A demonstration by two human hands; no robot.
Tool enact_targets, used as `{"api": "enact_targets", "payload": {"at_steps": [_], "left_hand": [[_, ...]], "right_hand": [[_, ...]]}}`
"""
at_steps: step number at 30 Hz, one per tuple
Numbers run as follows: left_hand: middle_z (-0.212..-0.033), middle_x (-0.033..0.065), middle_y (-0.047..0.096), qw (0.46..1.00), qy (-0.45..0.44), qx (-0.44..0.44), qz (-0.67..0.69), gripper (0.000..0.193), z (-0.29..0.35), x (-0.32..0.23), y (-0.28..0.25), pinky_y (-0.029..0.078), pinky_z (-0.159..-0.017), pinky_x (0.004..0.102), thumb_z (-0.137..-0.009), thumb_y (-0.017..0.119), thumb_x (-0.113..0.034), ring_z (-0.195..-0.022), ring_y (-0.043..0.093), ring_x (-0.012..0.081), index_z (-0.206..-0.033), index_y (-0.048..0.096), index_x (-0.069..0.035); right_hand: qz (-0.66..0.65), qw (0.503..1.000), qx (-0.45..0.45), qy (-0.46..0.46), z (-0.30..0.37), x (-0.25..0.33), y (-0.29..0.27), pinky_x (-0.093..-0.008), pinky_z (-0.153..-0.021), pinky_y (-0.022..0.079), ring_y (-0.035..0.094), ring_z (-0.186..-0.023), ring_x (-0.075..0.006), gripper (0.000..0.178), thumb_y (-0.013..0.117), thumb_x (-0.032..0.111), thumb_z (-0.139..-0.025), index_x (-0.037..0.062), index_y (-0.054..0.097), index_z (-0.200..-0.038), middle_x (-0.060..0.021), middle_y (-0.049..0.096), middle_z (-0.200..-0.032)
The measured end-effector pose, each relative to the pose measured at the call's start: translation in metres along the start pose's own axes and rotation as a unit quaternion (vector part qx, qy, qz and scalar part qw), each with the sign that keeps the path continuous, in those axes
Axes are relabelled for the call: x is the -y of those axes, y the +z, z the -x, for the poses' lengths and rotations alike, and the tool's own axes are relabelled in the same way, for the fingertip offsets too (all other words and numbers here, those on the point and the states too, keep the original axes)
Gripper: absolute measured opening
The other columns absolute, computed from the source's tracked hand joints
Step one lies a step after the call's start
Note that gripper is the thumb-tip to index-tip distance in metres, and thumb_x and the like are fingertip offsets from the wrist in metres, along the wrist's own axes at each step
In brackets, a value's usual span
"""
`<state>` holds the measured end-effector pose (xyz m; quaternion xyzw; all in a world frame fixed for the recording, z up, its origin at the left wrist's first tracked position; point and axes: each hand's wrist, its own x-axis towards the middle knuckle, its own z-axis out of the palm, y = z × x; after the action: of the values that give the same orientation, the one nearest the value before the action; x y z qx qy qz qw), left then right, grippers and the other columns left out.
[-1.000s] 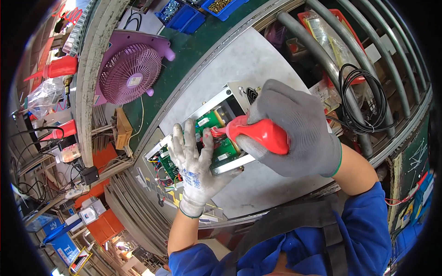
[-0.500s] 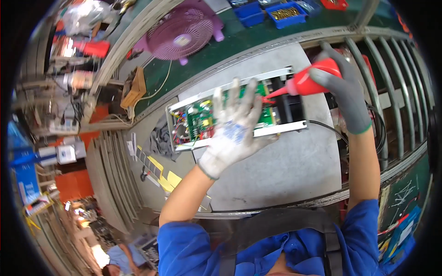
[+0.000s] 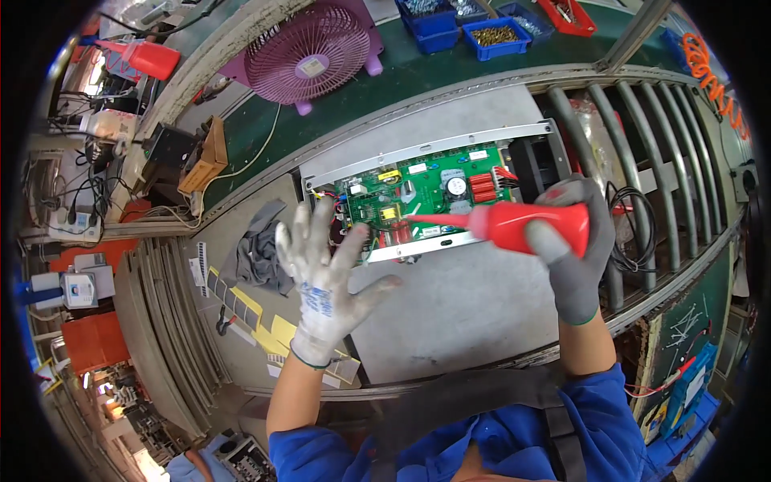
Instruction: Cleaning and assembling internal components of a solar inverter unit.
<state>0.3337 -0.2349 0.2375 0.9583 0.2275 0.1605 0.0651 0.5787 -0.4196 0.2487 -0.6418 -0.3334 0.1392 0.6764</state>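
Observation:
My right hand (image 3: pixel 585 265), in a grey glove, is wrapped around a red squeeze bottle (image 3: pixel 522 226). The bottle lies nearly level, its thin red nozzle pointing left over the lower part of a green circuit board (image 3: pixel 438 191). Whether the tip touches the board I cannot tell. The board carries red, yellow and silver parts and sits in a long silver metal chassis (image 3: pixel 430 148). My left hand (image 3: pixel 321 281), in a white glove with blue marks, is open with fingers spread at the chassis's left end, covering part of it.
A purple fan (image 3: pixel 309 64) stands beyond the bench, near blue bins (image 3: pixel 496 50) of small hardware. Metal rollers (image 3: pixel 634 153) and a coiled black cable (image 3: pixel 638 241) are on the right. Grey cloth (image 3: pixel 261 249) and yellow sheets (image 3: pixel 281 333) lie left of the grey plate (image 3: pixel 450 321).
My left hand has moved left off the middle of the board, uncovering it. The bottle in my right hand has moved down and its nozzle now reaches further left. The view has shifted somewhat.

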Motion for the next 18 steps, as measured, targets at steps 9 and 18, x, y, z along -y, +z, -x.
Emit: {"api": "enact_targets", "payload": {"at_steps": [9,18], "left_hand": [[-0.146,0.0132,0.054,1.000,0.019,-0.016,0.009,0.043,-0.008,0.005,0.021,0.016,-0.116,0.0609,-0.062,0.089,-0.047,-0.138,0.041,0.0389,-0.084,0.070,-0.015],[-0.144,0.0130,0.056,1.000,0.007,-0.010,-0.002,0.045,-0.007,0.007,0.021,0.020,-0.112,0.0654,-0.061,0.088,-0.048,-0.136,0.044,0.0375,-0.079,0.068,-0.013]], "right_hand": [[0.105,0.960,0.177,-0.188,-0.016,0.000,0.048,-0.0345,-0.054,0.049,0.061,-0.063,-0.0262,0.035,0.087,0.010,-0.063,0.0067,0.062,-0.087,-0.0091,0.062,-0.077],[0.163,0.943,0.219,-0.189,-0.020,0.015,0.067,-0.0342,-0.057,0.048,0.059,-0.065,-0.0252,0.033,0.084,0.004,-0.067,0.0053,0.059,-0.088,-0.0081,0.060,-0.077]]}}
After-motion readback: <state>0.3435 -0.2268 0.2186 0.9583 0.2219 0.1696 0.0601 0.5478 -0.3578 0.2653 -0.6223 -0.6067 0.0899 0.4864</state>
